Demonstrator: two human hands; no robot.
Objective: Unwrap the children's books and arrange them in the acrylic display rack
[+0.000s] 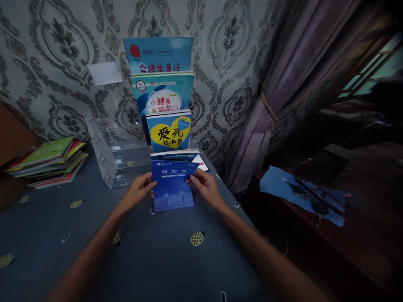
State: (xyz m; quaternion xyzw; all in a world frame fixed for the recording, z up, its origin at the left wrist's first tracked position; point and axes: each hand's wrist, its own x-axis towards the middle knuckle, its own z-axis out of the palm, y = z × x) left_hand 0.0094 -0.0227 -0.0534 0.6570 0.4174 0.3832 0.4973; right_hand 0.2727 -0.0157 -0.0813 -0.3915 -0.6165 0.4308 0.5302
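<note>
Dim overall; window (373,69) faintly bright; right-hand corners near black; outer edges stretched, soft.

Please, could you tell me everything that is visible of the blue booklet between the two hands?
The blue booklet looks like smooth paper or card. Its cover faces the camera, with pale Chinese characters and "2022" above and a faint building below. It appears closed and is held roughly upright before the standing books. The left hand and right hand grip opposite side edges.
</note>
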